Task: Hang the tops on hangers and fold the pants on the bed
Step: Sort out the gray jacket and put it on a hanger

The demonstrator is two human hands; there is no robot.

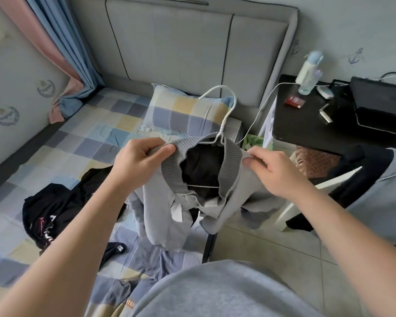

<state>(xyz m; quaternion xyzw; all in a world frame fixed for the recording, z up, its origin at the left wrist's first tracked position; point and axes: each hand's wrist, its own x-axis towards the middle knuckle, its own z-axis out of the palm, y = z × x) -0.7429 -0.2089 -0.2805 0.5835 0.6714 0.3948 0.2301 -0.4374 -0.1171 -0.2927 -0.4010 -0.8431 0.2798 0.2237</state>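
A grey jacket [167, 216] with a ribbed collar hangs in the air over the bed's right edge, a white wire hanger [226, 110] inside it with the hook sticking up. My left hand [140, 161] grips the collar's left side. My right hand [272, 170] pinches the jacket's right shoulder. The hanger's lower bar shows through the open neck. A black garment [55, 209] lies crumpled on the checked bedsheet [73, 147] to the left, and a small dark piece [113, 248] lies near the bed's front.
A checked pillow [188, 108] leans at the padded headboard [181, 49]. Right of the bed stands a black side table [311, 120] with a bottle [309, 74], a red box and a laptop [382, 108]. A white cable [258, 110] runs down from it. Dark clothing [357, 175] drapes over a chair.
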